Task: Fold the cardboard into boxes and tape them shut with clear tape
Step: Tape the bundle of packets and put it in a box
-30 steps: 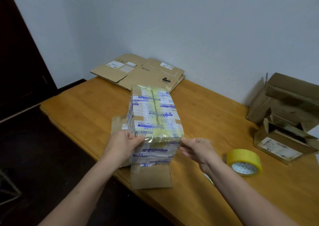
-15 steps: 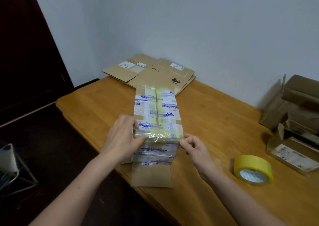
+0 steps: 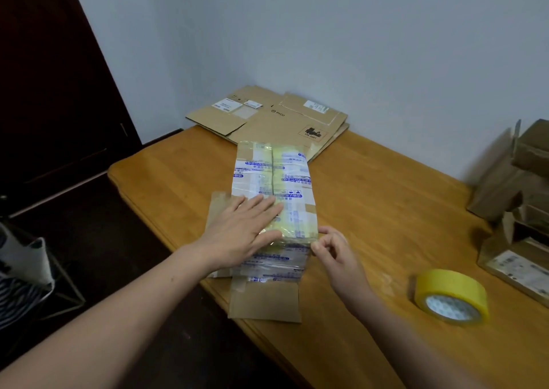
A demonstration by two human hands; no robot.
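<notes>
Box [image 3: 274, 180] lies lengthwise on the table [image 3: 371, 198], near the front edge, old printed tape all over it. Body looks formed, but near end is still open: one flap [image 3: 264, 302] sticks out flat toward me past the table edge, a second flap [image 3: 218, 207] pokes out on the left under the wrist side. No fresh tape on it that I can see.

L hand, i.e. left hand [image 3: 243, 231], lies flat on the box top, fingers [image 3: 261, 207] straight and close together, pressing down. Right hand [image 3: 335, 255] is at the near right corner, fingers [image 3: 325, 235] curled, thumb + index pinching the edge there.

Tape roll [image 3: 451, 296] lies loose on the table to the right, well apart from both hands. My read: early/mid on this box; flaps to close, then taping.

Flat cardboard stack [image 3: 267, 115] waits at the far end by the wall, unfolded. Other boxes [image 3: 520, 180] at far right have flaps up; can't tell if done.

Vs 1 s ago: left hand gripped the near left edge, now it's spread on top. Right hand same corner. Box looks pressed lower, but cam moved too, so unsure.
</notes>
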